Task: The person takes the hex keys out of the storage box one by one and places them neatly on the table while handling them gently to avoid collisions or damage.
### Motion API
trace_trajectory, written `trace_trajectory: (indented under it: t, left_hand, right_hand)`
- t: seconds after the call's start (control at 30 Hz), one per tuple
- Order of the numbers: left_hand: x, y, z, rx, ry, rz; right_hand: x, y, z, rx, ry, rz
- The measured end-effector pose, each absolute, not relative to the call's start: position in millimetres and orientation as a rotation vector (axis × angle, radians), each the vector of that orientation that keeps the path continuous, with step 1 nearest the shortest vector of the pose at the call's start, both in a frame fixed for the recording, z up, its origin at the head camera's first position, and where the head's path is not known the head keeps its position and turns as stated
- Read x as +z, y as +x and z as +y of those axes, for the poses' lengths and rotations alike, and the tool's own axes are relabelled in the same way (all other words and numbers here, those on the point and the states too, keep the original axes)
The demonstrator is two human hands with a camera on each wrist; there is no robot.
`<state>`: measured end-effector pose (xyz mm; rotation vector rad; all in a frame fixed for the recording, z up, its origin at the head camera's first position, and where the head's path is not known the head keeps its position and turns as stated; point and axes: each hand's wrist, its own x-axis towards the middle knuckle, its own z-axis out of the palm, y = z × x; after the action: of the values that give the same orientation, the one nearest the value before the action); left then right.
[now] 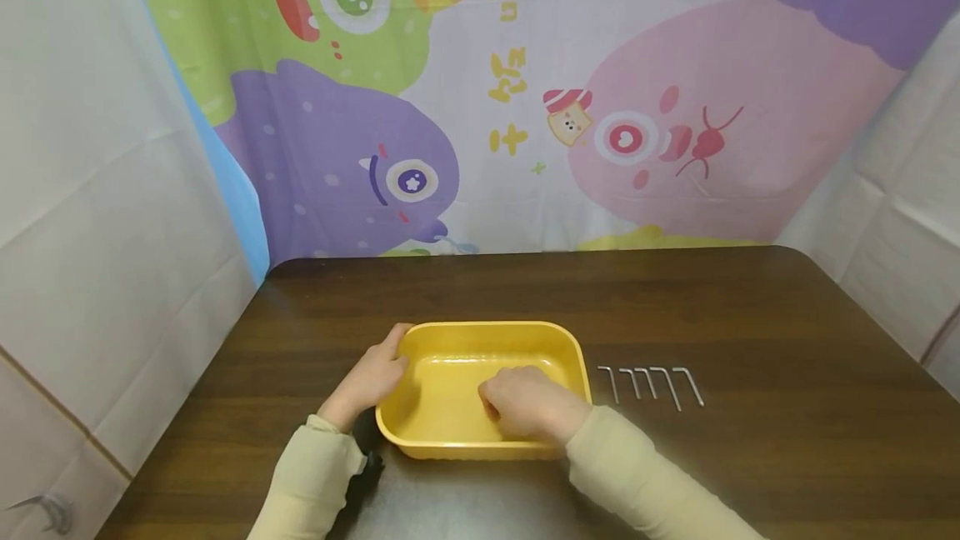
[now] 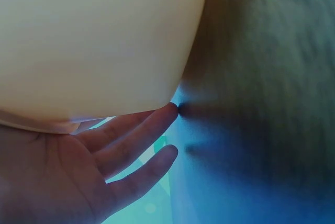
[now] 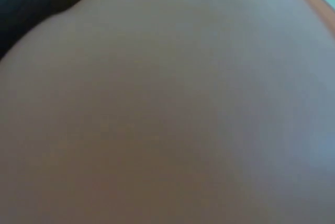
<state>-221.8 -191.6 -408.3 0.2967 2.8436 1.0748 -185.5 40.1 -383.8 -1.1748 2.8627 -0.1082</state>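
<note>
A yellow plastic basin (image 1: pixel 480 327), rectangular with rounded corners, stands on the table. My left hand (image 1: pixel 378 375) holds its left rim, the thumb over the inside. In the left wrist view, the fingers of that hand (image 2: pixel 68 166) lie along the outside of the basin wall (image 2: pixel 94 41), fingertips near the tabletop. My right hand (image 1: pixel 531 400) reaches over the basin's near right corner, down inside it with fingers curled. Its fingertips are hidden beneath the hand, so I cannot tell whether they hold anything. A blurred pale surface (image 3: pixel 167 103) fills most of the right wrist view.
Several metal hex keys (image 1: pixel 651 386) lie in a row right of the basin on the dark wooden table (image 1: pixel 750 315). A small black object (image 1: pixel 373 465) sits by the left sleeve. Behind the table hangs a cartoon-printed curtain (image 1: pixel 517 190); pale cloth covers both sides.
</note>
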Motion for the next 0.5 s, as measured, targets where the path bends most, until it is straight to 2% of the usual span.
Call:
trace_trajectory:
  t: [0.5]
  left_hand:
    - [-410, -223, -193, 1.059, 0.303, 2.850]
  right_hand:
    - [-374, -187, 59, -0.281, -1.130, 2.879]
